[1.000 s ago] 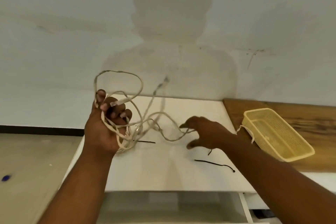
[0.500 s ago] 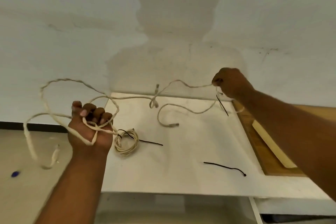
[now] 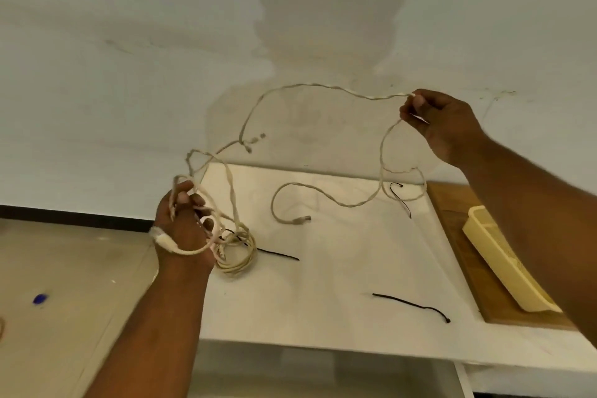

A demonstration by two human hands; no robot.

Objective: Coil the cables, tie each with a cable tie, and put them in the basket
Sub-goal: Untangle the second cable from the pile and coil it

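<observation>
Since the earlier frame, the loose loop at far left has been drawn in towards the left hand (image 3: 184, 226). The cable (image 3: 310, 84) is gripped by that hand at centre left, pinched by the right hand (image 3: 442, 126) at upper right, and strung between them above the table (image 3: 323, 287).

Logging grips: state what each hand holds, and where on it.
One cream cable: the left hand grips its bunched loops; the right hand pinches a raised stretch further along.
</observation>
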